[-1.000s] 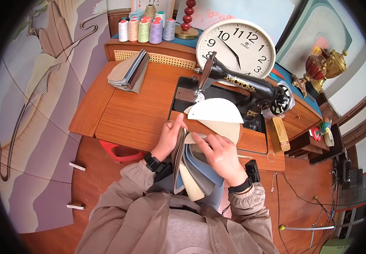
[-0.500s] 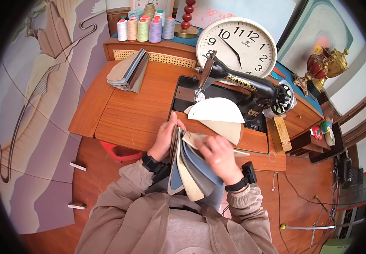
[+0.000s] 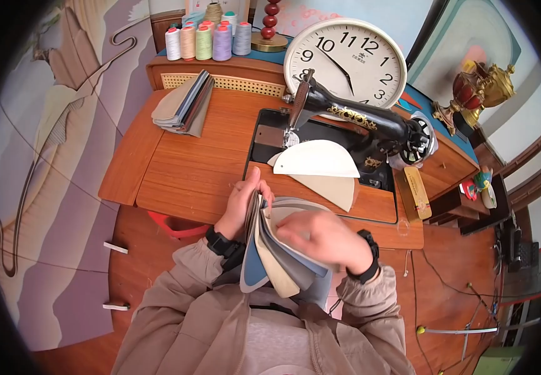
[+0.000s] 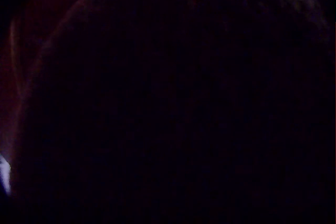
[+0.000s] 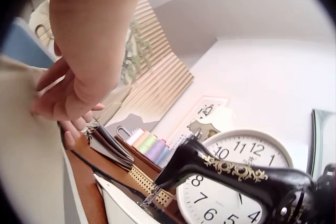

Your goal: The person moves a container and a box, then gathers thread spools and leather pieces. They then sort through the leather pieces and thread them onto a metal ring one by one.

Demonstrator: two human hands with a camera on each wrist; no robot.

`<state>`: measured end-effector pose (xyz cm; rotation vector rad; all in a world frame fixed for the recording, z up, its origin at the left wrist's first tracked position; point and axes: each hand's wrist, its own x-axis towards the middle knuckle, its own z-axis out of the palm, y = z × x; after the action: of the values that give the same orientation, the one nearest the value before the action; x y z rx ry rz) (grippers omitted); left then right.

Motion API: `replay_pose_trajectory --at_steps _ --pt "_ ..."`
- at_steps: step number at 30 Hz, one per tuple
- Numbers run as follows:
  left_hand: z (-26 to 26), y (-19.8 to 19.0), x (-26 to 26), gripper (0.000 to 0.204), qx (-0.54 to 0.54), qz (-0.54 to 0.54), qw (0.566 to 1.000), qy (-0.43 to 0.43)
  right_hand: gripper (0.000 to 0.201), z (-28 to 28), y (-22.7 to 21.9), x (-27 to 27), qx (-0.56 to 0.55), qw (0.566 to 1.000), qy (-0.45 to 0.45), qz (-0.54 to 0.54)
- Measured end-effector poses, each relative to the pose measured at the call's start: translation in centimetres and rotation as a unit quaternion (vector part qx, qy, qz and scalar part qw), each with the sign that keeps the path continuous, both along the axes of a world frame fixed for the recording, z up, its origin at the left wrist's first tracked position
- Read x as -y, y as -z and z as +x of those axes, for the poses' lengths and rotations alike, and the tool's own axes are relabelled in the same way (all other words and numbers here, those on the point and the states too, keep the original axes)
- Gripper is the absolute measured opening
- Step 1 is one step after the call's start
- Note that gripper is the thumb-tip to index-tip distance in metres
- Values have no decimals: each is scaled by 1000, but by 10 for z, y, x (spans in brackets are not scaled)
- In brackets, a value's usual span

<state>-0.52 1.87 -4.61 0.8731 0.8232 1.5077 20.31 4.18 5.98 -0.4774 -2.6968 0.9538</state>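
Note:
In the head view my left hand [image 3: 240, 203] grips the gathered end of a bundle of swatches [image 3: 275, 275], thumb up along its edge. The thin leaves fan out below in blue, cream, grey and beige. My right hand [image 3: 330, 237], blurred, lies across the upper leaves. In the right wrist view its loosely bent fingers [image 5: 50, 100] press against a large beige leaf [image 5: 23, 145]. Just beyond the bundle, a white half-round piece [image 3: 317, 159] overlaps a beige one [image 3: 333, 187] on the sewing machine table. The left wrist view is almost wholly dark.
A black sewing machine [image 3: 358, 115] stands behind the half-round pieces, with a round clock [image 3: 351, 62] at its back. Another swatch bundle [image 3: 180, 106] lies at the table's far left. Several thread spools [image 3: 204, 44] line the shelf. A yellow tin [image 3: 416, 194] sits at the right.
My right hand has moved from the bundle's upper edge downward over the fanned leaves, and a leaf has turned with it. The left hand keeps its grip. The head view has shifted slightly.

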Motion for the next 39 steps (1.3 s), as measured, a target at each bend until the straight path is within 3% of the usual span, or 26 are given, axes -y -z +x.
replay_pose_trajectory --at_steps 1,3,4,6,12,15,23,24,28,33,39 --pt "0 1 0 65 -6 -11 1000 -7 18 -2 4 -12 0 1000 0 -1" --pt "-1 3 -1 66 -3 -7 1000 -9 20 -9 18 -35 -23 979 123 163" --pt "-1 4 0 68 -1 -4 1000 -10 20 -14 29 -47 -23 979 122 164" --pt "0 3 -1 67 -10 -1 1000 -16 24 -29 55 -67 -127 946 176 241" --pt "0 5 -2 68 -40 -13 999 -30 21 -47 83 -81 -45 935 254 245" --pt "0 4 -2 68 -47 -24 998 -27 15 -45 89 -89 -90 941 263 193" --pt "1 5 -2 68 -63 -23 996 -62 9 -36 82 -85 -150 943 219 199" --pt "0 4 -1 67 -70 -30 995 -56 8 -33 77 -79 -173 948 194 184" --pt "6 4 0 65 -61 -24 994 -82 8 -19 47 -25 -109 958 241 108" --pt "7 5 -3 62 -72 -22 991 -109 12 -18 34 4 -222 956 175 74" --pt "9 0 -3 62 -72 -14 991 -116 24 -21 23 12 -179 963 124 161"
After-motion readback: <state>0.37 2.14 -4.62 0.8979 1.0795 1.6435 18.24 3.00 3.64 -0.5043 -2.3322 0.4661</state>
